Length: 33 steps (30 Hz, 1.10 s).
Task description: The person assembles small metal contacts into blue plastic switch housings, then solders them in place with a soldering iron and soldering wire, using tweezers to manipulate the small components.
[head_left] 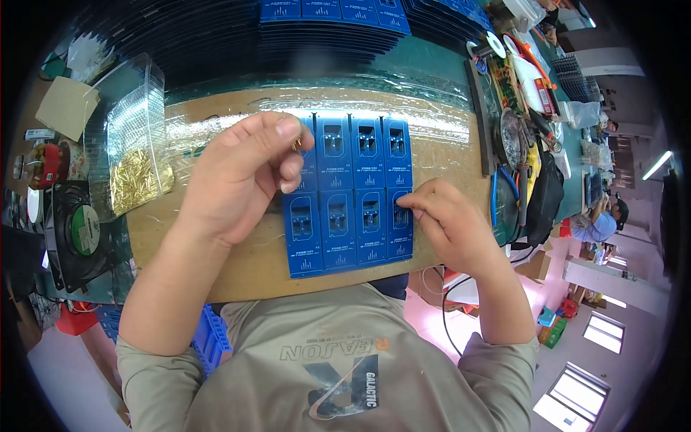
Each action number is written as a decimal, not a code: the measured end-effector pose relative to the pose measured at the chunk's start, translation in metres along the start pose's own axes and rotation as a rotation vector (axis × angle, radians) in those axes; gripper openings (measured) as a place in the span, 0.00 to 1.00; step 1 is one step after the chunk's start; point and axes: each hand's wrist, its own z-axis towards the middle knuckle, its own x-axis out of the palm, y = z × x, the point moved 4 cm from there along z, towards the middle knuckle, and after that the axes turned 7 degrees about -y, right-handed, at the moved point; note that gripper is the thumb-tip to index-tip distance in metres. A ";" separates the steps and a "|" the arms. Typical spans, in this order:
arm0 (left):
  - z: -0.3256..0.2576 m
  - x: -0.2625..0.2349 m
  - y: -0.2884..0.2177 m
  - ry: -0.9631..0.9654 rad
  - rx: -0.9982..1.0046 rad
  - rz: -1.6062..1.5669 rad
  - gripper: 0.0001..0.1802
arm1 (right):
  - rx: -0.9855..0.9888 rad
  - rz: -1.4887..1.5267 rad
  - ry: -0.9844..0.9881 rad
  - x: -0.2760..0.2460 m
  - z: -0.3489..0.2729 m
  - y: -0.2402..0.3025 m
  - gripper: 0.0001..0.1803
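From my head camera, looking down: my left hand point(241, 176) hovers over the left end of a block of blue circuit boards point(353, 194), its thumb and forefinger pinched together on a small brass pin point(296, 143) that just peeks out at the fingertips. My right hand point(446, 223) rests at the right near corner of the block, fingers closed to a point and pressing on the right-most board of the near row point(400, 223); whether it grips anything between the fingertips I cannot tell.

The boards lie in two rows of four, one row farther from me and one nearer, each board's long axis running away from me, the block's long axis running left to right across a brown work board wrapped in clear film point(446, 155). The pin sits above the far-left board, so my left hand is the nearer one to that end, my right to the other.

To the far left, beside the work board, stands a clear plastic box of brass pins point(133, 176). Beyond the work board lies a dark stack of trays with more blue boards point(335, 11) on top
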 end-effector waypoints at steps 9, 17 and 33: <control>0.001 0.000 0.001 0.019 0.002 0.051 0.08 | 0.029 -0.038 0.015 0.005 0.007 0.006 0.11; 0.003 0.000 0.002 0.037 -0.019 0.036 0.09 | 0.043 -0.052 0.037 0.004 0.007 0.007 0.11; -0.001 0.005 0.003 -0.006 -0.093 0.184 0.09 | 0.128 0.030 0.118 0.004 0.019 0.008 0.11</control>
